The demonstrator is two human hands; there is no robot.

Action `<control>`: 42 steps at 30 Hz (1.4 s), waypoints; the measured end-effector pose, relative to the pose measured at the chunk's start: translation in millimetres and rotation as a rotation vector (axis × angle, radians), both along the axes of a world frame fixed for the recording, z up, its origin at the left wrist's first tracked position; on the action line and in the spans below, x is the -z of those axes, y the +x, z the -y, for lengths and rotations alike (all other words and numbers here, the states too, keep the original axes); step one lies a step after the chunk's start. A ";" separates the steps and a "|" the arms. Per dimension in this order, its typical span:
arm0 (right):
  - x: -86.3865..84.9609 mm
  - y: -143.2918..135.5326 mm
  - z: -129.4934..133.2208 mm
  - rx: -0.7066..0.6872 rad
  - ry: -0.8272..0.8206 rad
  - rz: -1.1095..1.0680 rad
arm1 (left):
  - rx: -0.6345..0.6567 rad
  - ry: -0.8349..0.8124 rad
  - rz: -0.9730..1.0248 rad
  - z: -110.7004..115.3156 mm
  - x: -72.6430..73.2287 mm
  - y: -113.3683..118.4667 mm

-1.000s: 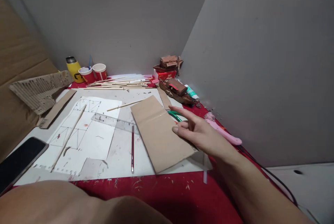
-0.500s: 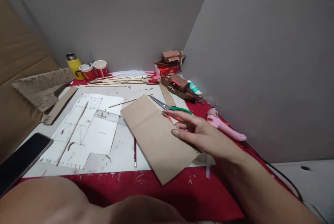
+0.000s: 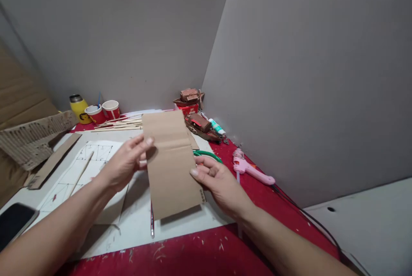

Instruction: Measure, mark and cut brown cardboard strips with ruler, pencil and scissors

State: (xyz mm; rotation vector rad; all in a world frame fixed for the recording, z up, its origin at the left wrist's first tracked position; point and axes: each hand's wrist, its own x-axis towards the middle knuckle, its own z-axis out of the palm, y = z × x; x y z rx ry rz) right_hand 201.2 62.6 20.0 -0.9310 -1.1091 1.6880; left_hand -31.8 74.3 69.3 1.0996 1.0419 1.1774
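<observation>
- Left hand (image 3: pixel 124 165) and right hand (image 3: pixel 222 186): fingers pinch opposite edges of the brown rectangular cardboard (image 3: pixel 172 173), above the white paper sheet (image 3: pixel 138 220).
- Open red counter (image 3: pixel 180 254) lies nearest; grey walls (image 3: pixel 305 74) bound it behind and right.
- Green looped handle (image 3: pixel 210 154) near right hand.

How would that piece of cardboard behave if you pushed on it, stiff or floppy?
The cardboard is probably fairly stiff: it stays nearly flat between the left hand and right hand. It may bend first at the crease across its upper part. Being a thin sheet, it is likely light for its size.
</observation>
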 end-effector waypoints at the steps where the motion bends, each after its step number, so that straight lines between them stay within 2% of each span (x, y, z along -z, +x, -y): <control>1: -0.9 0.4 0.9 -0.042 -0.004 0.002 | 0.077 -0.041 0.009 2.8 5.0 2.7; 4: -4.1 1.2 1.6 -0.126 0.010 0.043 | 0.225 -0.114 0.065 14.2 15.3 12.6; 9: -2.3 -1.0 0.4 -0.114 -0.005 0.049 | 0.343 -0.165 0.033 22.5 23.4 21.9; 16: 0.5 -2.5 1.8 -0.091 0.032 0.052 | 0.237 -0.150 -0.010 26.8 25.3 30.8; 24: 1.3 1.6 -1.8 -0.064 0.048 0.031 | 0.229 -0.175 -0.006 28.6 30.1 34.3; 34: 9.7 -0.6 -3.2 -0.030 0.090 0.061 | 0.137 -0.112 -0.031 36.9 38.0 41.2; 38: 10.2 -2.1 -5.3 -0.026 0.089 0.071 | 0.146 -0.118 -0.016 36.1 40.1 41.8; 42: 5.2 -1.7 -7.4 0.000 0.116 0.101 | 0.195 -0.150 -0.004 32.7 35.4 40.8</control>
